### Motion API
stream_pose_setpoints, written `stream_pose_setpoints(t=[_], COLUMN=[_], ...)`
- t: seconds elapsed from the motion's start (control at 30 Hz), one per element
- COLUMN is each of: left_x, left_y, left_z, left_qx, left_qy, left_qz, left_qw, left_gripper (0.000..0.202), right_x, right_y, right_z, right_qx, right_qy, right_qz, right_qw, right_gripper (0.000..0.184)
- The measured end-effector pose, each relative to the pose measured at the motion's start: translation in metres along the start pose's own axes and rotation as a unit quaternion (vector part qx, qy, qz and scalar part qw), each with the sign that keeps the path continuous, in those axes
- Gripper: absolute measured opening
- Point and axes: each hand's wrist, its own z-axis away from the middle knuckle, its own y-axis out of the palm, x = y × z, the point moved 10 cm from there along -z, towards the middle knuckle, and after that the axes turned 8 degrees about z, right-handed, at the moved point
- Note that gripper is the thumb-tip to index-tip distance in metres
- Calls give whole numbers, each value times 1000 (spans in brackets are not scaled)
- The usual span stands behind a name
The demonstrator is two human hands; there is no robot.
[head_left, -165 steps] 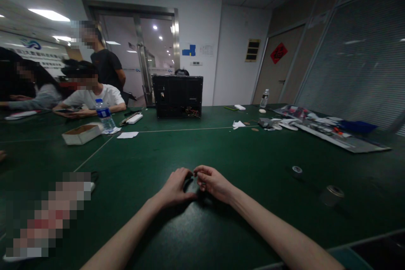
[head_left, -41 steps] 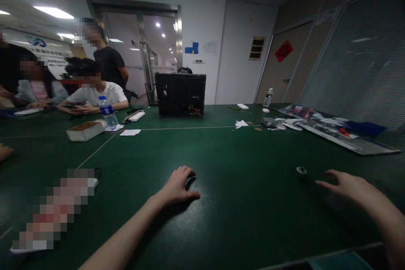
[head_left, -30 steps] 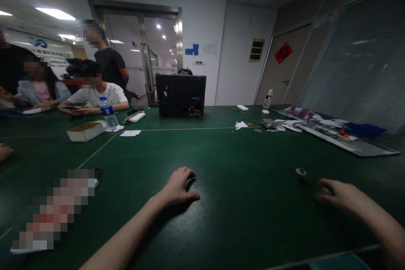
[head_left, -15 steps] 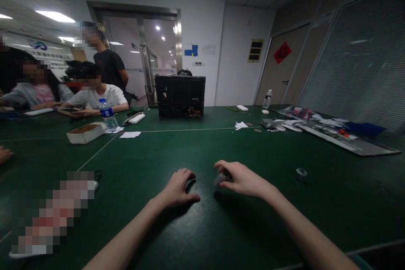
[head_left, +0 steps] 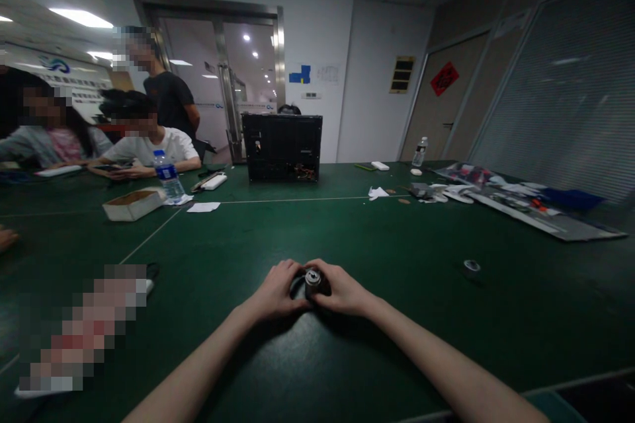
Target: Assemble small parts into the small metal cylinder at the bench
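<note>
While left hand (head_left: pixel 275 294) clasps a dark ring (head_left: pixel 296 285), right hand (head_left: pixel 342 292) clasps a metal cylinder (head_left: pixel 312 276).

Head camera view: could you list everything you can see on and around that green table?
Dark green table: one, green, fills the view.
Small silver metal cylinder: one, silver, between both hands.
Small silver ring: one, silver, on the table to the right.
Open black computer case: one, black, far middle.
Clear plastic water bottles: two, clear, far left and far right.
Shallow white cardboard box: one, white, by the left bottle.
Flat grey panel: one, grey, far right, small parts on it.
People: three, far left side.
Left hand: one, curled against the cylinder.
Right hand: one, gripping the cylinder.
</note>
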Motion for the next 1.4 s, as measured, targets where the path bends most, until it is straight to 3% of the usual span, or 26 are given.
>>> stream_pose_setpoints(t=[0.6,1.13,1.4], left_x=[-2,1,-1], left_y=[1,4,4], left_z=[1,0,1], left_qx=[-5,2,0], left_qy=[18,26,26], left_qz=[-24,-29,-35], left_qw=[1000,999,999], left_gripper=[44,54,48], right_x=[-8,-7,3], right_y=[10,9,5], right_z=[-2,-1,1], right_qx=[-25,-23,-9], right_qy=[3,9,-9], right_qz=[3,14,31], right_qw=[1000,1000,999], right_gripper=[49,53,51])
